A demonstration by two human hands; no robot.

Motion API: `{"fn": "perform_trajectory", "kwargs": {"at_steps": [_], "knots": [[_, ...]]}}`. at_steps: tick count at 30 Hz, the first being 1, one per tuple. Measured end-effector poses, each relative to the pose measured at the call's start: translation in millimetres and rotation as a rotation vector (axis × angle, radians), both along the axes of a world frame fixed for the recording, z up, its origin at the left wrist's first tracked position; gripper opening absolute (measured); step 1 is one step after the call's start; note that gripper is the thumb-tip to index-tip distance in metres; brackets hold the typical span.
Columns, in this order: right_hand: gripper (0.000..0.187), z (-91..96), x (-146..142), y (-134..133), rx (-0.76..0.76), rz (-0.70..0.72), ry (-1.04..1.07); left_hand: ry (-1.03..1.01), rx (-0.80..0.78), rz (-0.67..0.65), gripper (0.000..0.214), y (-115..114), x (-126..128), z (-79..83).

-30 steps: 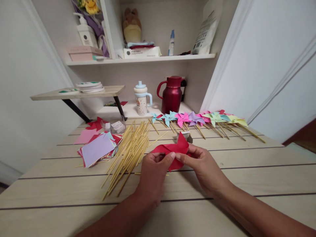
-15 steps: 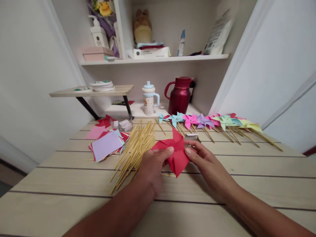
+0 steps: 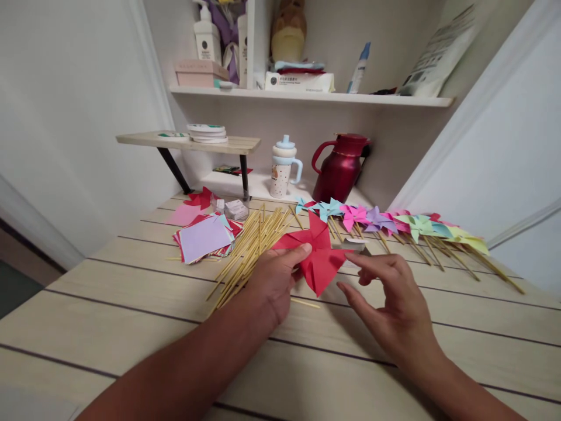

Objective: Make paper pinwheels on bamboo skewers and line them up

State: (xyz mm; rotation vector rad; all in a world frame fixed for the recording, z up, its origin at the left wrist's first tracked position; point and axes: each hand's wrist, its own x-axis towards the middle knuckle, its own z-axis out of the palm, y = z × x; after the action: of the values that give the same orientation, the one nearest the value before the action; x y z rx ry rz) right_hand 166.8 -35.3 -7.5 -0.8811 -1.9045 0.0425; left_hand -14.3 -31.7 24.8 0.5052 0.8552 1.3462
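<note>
A red paper pinwheel [image 3: 322, 266] with pointed blades is held above the table. My left hand [image 3: 276, 280] pinches it, thumb on top near its centre and the other fingers underneath. Just to its right is my right hand [image 3: 390, 304], thumb and index finger spread apart; the index fingertip is close to the pinwheel's right tip, and whether it touches I cannot tell. Thin wooden sticks [image 3: 249, 251] lie in a loose pile to the left, partly behind my left hand. Behind the right fingers lies a small, partly hidden silvery item [image 3: 354, 245].
Coloured paper squares [image 3: 205, 238] are stacked at the left, beside small clear boxes [image 3: 235, 209]. Finished pinwheels on sticks [image 3: 381, 221] line the right back. A red thermos jug [image 3: 339, 166] and a cup [image 3: 281, 172] stand behind, near a small raised shelf [image 3: 245, 145].
My right thumb and fingers have parted and come off the pinwheel, moving slightly right. My left hand still holds it. The camera view has shifted.
</note>
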Motion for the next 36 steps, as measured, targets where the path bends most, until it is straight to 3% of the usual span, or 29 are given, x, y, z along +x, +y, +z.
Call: {"fn": "perform_trajectory", "kwargs": {"at_steps": [10, 15, 25, 36], "knots": [[0.034, -7.6, -5, -6, 0.045, 0.095, -0.048, 0.011, 0.017, -0.044, 0.026, -7, 4, 0.0], [0.018, -3.6, -3, -5, 0.062, 0.054, -0.002, 0.027, 0.059, -0.052, 0.025, -9, 5, 3.1], [0.011, -1.7, -3, 0, 0.075, 0.019, 0.05, 0.077, 0.058, -0.047, 0.021, -13, 12, -0.4], [0.01, 7.3, -5, -4, -0.112, -0.052, 0.167, 0.186, 0.09, -0.017, 0.021, -17, 16, -3.5]]}}
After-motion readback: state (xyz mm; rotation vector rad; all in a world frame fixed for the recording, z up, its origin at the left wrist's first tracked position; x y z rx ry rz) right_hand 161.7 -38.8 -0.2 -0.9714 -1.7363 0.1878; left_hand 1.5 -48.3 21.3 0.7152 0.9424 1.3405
